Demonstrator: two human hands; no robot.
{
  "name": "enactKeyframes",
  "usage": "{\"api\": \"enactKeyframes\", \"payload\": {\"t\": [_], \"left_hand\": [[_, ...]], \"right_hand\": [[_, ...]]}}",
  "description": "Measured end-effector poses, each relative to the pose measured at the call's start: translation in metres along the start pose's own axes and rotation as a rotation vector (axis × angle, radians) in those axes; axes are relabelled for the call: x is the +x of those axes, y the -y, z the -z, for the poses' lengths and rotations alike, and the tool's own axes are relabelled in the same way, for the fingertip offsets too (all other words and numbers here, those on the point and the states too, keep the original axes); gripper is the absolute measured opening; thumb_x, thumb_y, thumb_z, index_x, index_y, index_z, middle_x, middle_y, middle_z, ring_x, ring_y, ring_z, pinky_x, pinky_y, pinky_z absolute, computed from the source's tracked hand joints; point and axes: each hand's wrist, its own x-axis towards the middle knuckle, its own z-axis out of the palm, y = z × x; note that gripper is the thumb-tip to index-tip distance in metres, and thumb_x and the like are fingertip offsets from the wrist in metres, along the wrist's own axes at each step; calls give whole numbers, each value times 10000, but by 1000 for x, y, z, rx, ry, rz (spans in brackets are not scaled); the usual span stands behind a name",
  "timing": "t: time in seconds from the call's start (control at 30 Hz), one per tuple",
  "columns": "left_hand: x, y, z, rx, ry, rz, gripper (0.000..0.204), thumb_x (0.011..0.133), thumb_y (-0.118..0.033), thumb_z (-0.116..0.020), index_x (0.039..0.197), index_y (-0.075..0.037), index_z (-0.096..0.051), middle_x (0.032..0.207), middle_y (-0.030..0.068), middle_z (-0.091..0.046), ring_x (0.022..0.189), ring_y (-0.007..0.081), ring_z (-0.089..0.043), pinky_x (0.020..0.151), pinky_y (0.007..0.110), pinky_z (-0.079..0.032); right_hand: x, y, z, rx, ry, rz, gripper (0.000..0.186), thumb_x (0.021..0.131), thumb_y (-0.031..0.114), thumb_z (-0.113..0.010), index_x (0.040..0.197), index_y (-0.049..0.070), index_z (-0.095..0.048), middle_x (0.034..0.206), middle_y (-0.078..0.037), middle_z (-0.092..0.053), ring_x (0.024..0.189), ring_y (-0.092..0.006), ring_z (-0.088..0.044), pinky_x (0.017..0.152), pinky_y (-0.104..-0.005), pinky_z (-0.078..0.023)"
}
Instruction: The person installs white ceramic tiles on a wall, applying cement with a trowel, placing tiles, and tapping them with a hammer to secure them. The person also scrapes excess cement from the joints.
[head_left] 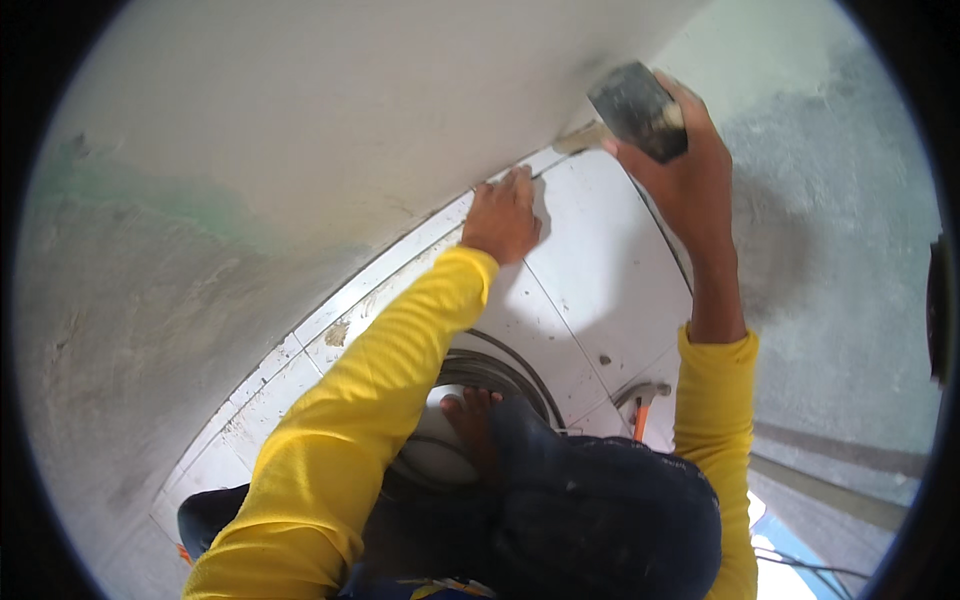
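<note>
My left hand (503, 215) rests at the foot of the painted wall (270, 120), fingers slightly bent and apart on a narrow white tile strip (381, 272). My right hand (690, 185) is raised near the corner and grips a dark, scuffed rectangular block (632, 108); whether it has a handle is hidden. A light tan piece (575, 140) lies behind it along the wall base; I cannot make out what it is. Both arms are in yellow sleeves.
White floor tiles (590, 260) meet grey plastered wall (830, 230) on the right. A coiled dark hose (525, 370) lies by my bare foot (470, 425). A hammer with an orange handle (640, 410) lies right of my knee. Cables (820, 570) run at lower right.
</note>
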Motion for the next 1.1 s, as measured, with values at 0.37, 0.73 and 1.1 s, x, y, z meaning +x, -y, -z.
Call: {"api": "enactKeyframes", "payload": {"t": [0.37, 0.73, 1.1], "left_hand": [[-83, 44, 2, -114, -131, 37, 519, 920, -34, -625, 1427, -1, -518, 1609, 207, -561, 1526, 342, -485, 1202, 581, -349], [-69, 39, 11, 168, -8, -25, 616, 1042, -171, -482, 1587, 109, -419, 1644, 258, -519, 1580, 348, -424, 1346, 526, -213], [-64, 34, 22, 274, 97, -48, 476, 1107, -180, -392, 1475, 83, -538, 1679, 251, -494, 1601, 344, -397, 1362, 474, -213]], "right_hand": [[-14, 41, -10, 49, 60, 18, 831, 801, 240, -990, 1504, 97, -571, 1426, -176, -691, 1252, -346, -723, 1016, -438, -619], [-12, 49, -8, 29, 47, -6, 832, 808, 255, -989, 1504, 70, -573, 1407, -198, -698, 1237, -340, -738, 992, -440, -632], [-12, 54, -15, 51, 71, 28, 822, 839, 188, -963, 1544, 77, -556, 1405, -185, -705, 1241, -314, -738, 1018, -428, -628]]}}
